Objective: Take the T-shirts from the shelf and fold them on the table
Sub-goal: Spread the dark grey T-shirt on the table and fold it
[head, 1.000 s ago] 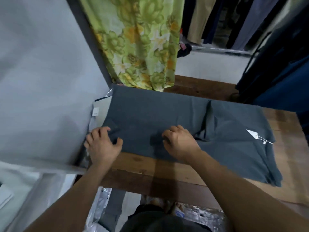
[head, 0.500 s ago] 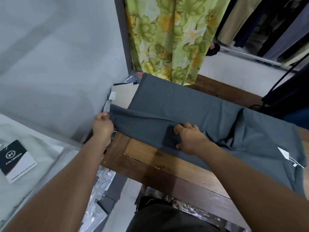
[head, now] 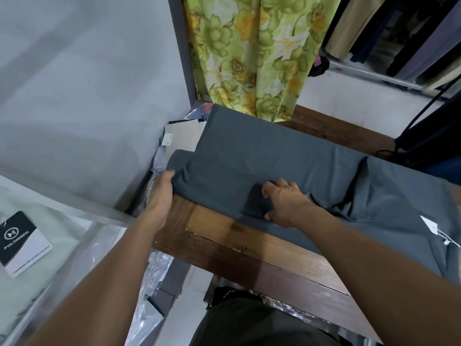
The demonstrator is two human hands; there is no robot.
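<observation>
A dark grey T-shirt (head: 274,156) lies spread across the wooden table (head: 224,236). Its near long edge is lifted and turned partway over the body of the shirt. My left hand (head: 163,186) grips the left end of that raised edge at the table's left side. My right hand (head: 284,201) pinches the same edge near its middle, fingers curled under the cloth. A white price tag (head: 432,224) on a string lies on the shirt at the right.
A grey partition wall (head: 87,96) stands close on the left. A pale green packed shirt with a black label (head: 22,240) lies on a shelf at lower left. A green floral cloth (head: 249,51) hangs behind the table. Dark garments (head: 399,33) hang at the back right.
Both hands went from resting flat on the near edge of the shirt to gripping it and lifting it up and away from me, so a fold has formed along the left half.
</observation>
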